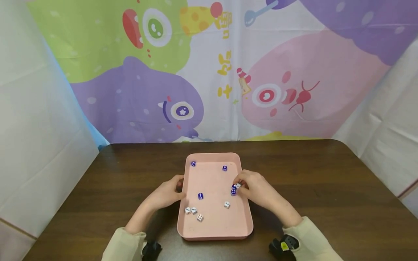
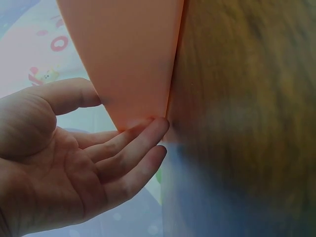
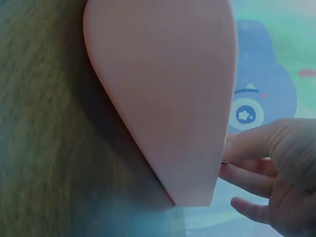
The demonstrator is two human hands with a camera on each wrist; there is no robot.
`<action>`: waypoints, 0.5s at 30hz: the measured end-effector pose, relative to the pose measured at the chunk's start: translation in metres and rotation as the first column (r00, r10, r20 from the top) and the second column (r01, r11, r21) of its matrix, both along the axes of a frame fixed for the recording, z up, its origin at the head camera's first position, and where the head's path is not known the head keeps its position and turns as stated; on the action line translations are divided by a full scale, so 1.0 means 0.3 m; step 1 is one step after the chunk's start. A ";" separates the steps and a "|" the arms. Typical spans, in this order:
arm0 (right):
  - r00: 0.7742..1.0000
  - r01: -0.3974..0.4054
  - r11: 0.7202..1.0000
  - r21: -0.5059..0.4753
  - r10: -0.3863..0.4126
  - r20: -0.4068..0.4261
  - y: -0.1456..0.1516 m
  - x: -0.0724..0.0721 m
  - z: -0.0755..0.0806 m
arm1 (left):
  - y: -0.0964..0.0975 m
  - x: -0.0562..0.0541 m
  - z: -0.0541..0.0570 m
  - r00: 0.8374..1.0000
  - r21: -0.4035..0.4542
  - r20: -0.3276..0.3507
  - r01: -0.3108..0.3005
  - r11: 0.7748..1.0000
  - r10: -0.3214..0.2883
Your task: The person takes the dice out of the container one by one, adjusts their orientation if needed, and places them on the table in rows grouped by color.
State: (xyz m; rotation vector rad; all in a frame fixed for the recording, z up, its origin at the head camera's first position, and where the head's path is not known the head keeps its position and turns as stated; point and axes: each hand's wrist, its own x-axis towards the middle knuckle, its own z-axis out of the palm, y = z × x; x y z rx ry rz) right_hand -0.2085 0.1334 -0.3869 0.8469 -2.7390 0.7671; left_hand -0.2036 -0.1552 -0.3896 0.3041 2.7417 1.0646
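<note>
A pink tray holds several small white and blue dice. Over its right rim reaches my right hand, pinching a white die between thumb and fingers, just beside two blue dice. In the right wrist view the tray wall hides the die and the fingertips of the right hand. My left hand touches the tray's left side. Seen from the left wrist, that hand's fingers extend loosely against the tray's outer wall, its thumb at the rim.
In the tray, a white die lies right of the middle, and three white dice sit at front left. Other blue dice are spread about, two near the far end. Beneath is a dark wooden table; a cartoon curtain hangs behind.
</note>
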 end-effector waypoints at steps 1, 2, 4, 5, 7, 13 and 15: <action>1.000 0.007 1.000 -0.009 -0.007 -0.003 0.003 -0.002 -0.002 | 0.000 0.001 0.001 1.000 -0.001 -0.001 0.002 1.000 -0.002; 1.000 0.016 1.000 -0.018 -0.016 -0.002 0.006 -0.005 -0.003 | 0.000 0.002 0.001 1.000 -0.004 -0.002 0.002 1.000 -0.002; 1.000 0.025 0.999 -0.039 -0.026 -0.012 0.012 -0.011 -0.008 | 0.000 0.005 0.003 1.000 -0.011 -0.005 -0.001 1.000 0.001; 0.999 0.030 0.998 -0.050 -0.031 -0.017 0.015 -0.014 -0.010 | 0.000 0.006 0.003 1.000 -0.013 -0.005 0.000 1.000 0.000; 0.999 0.040 0.996 -0.077 -0.042 -0.028 0.024 -0.021 -0.013 | -0.001 0.006 0.003 1.000 -0.017 -0.007 0.000 1.000 0.000; 0.994 0.070 0.992 -0.110 -0.078 -0.073 0.054 -0.042 -0.021 | -0.001 0.003 0.002 1.000 -0.015 -0.010 0.004 1.000 -0.004; 0.993 0.082 0.991 -0.110 -0.091 -0.074 0.063 -0.049 -0.026 | 0.000 0.002 0.001 1.000 -0.017 -0.007 0.003 1.000 -0.003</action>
